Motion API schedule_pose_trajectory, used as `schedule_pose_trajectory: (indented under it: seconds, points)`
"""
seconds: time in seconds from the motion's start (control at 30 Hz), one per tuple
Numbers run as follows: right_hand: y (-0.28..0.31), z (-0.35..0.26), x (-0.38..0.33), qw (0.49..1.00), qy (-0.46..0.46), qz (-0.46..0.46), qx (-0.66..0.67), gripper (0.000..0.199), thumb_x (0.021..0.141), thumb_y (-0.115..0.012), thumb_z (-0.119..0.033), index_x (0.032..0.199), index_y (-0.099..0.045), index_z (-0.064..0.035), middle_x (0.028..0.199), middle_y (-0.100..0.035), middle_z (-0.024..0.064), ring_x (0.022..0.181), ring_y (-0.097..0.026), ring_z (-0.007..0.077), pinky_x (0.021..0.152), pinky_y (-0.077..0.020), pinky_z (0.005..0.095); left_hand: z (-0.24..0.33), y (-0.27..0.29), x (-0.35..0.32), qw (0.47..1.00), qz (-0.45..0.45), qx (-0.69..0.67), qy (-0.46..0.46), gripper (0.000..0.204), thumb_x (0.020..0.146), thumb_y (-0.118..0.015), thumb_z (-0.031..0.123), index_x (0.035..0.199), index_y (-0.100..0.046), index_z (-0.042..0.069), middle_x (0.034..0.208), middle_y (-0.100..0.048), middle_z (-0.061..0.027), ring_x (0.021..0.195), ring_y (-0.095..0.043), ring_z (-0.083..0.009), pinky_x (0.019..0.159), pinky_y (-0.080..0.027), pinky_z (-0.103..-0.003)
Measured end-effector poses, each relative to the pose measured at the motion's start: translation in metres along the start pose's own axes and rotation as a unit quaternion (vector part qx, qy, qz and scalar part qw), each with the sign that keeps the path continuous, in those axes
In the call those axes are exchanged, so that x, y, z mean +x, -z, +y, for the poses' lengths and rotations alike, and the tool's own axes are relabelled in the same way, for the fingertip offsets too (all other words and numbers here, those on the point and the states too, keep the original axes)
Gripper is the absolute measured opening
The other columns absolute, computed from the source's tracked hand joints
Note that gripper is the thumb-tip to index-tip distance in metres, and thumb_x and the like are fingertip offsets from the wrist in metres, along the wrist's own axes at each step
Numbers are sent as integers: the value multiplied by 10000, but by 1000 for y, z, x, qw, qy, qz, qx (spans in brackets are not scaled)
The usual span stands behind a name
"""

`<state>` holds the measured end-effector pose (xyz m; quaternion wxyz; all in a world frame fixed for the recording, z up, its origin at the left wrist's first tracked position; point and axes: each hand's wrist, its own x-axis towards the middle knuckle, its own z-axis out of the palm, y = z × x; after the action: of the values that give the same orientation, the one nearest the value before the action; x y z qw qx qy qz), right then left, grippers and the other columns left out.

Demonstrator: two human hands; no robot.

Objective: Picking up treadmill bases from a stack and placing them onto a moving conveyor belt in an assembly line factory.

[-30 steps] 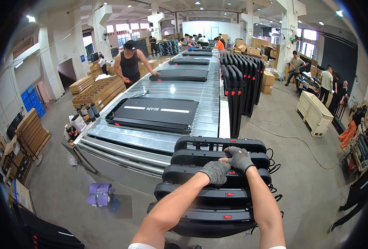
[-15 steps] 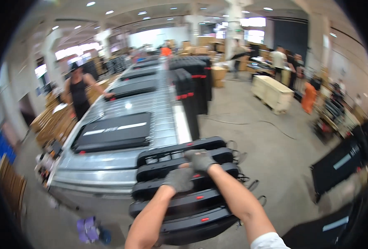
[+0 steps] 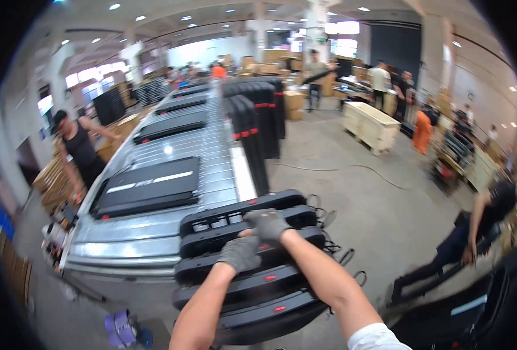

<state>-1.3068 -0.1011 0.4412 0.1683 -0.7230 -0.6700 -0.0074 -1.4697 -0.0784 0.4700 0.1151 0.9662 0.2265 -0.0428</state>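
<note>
Reaching forward from the lower edge, both forearms stretch out over a stack of long black panels (image 3: 252,268) that lie flat, one over another, just in front of the person. The left hand (image 3: 239,253), in a grey glove, is curled down over the edge of one of the middle panels, fingers closed on it. The right hand (image 3: 268,224), gloved the same, sits a little farther out and is clamped on a panel nearer the far end of the stack; the two hands are just beside each other, nearly touching. Small red marks (image 3: 266,278) show on the near faces of the lower panels, and loose black cables (image 3: 343,256) trail off the right side of the stack onto the concrete floor.

Down at the lower left, on the floor, lies a small purple object (image 3: 121,325) (too blurred to tell what it is). Just beyond the stack runs a long silver roller conveyor (image 3: 153,233), and on it lies a flat black deck (image 3: 148,188) with a pale stripe of lettering across its top. More black decks (image 3: 174,123) follow farther along the line. A person in a dark vest (image 3: 79,153) stands at the conveyor's left side. To the right of the conveyor, upright black panels (image 3: 252,134) with red bands near the top stand in a row. Farther right sits a pale wooden crate (image 3: 370,123), and brown cardboard boxes (image 3: 293,104) are stacked near the back wall.
</note>
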Motion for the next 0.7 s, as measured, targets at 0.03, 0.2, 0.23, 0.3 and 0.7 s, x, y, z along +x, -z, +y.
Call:
schedule_pose_trajectory:
  seconds: [0.03, 0.2, 0.23, 0.3, 0.7]
  points:
    - [3, 8, -4, 1000, -18, -12, 10, 635, 747, -650, -655, 1056, -678, -101, 1049, -691, 135, 1020, -659, 291, 871, -491, 436, 1, -7, 8, 1000, 4, -6, -16, 372, 746, -647, 252, 1040, -598, 29, 997, -680, -205, 941, -668, -358, 819, -535, -470]
    - [11, -16, 6, 998, -26, -40, 38, 598, 763, -688, -576, 1110, -664, -89, 1098, -685, 118, 1053, -645, 282, 922, -471, 405, -12, -1, -3, 1000, 13, -5, -10, 386, 744, -655, 242, 1056, -600, 22, 1003, -678, -204, 947, -668, -359, 820, -540, -458]
    - [9, -19, 8, 998, -16, -43, 41, 598, 763, -688, -576, 1110, -664, -89, 1098, -685, 118, 1053, -645, 282, 922, -471, 405, -16, -2, -4, 1000, 11, -8, -9, 380, 746, -651, 234, 1059, -603, 23, 1008, -678, -202, 953, -668, -356, 823, -540, -456]
    - [12, -15, 6, 996, -40, -54, 53, 612, 750, -715, -560, 1142, -661, -93, 1113, -685, 116, 1069, -642, 278, 943, -466, 400, -13, -3, -2, 1000, 12, -11, -21, 363, 752, -640, 208, 1064, -611, 24, 1019, -678, -197, 965, -669, -346, 831, -540, -452]
    - [13, -15, 3, 995, -51, -74, 46, 654, 731, -724, -585, 1162, -658, -98, 1090, -695, 106, 1082, -640, 263, 973, -439, 402, -8, -4, -6, 999, 26, -21, -28, 340, 747, -632, 202, 1037, -616, 25, 996, -677, -202, 944, -672, -353, 822, -540, -454]
